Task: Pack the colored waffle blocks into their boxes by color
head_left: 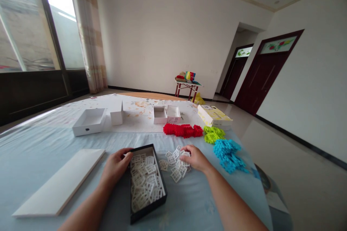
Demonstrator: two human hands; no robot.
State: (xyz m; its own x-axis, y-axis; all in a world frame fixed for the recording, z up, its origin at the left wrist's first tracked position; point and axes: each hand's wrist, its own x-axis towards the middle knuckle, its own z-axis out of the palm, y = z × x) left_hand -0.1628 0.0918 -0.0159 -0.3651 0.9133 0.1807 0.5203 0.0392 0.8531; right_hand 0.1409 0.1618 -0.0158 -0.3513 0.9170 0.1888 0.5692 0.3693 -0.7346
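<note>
A black box [162,191] lies on the light blue cloth in front of me, with several white lattice pieces [145,184] inside. My left hand [116,166] rests against the box's left rim near its far corner, thumb on the edge. Just right of the box is a loose pile of white lattice pieces [175,164]. My right hand [195,157] lies over the right side of that pile, fingers curled on the pieces.
A flat white lid [59,182] lies at the left. Red [183,130], yellow-green [213,134] and blue [228,153] piles of pieces sit at the right. Farther back stand white boxes [89,121], small white boxes [166,114] and a yellow-white carton [214,114].
</note>
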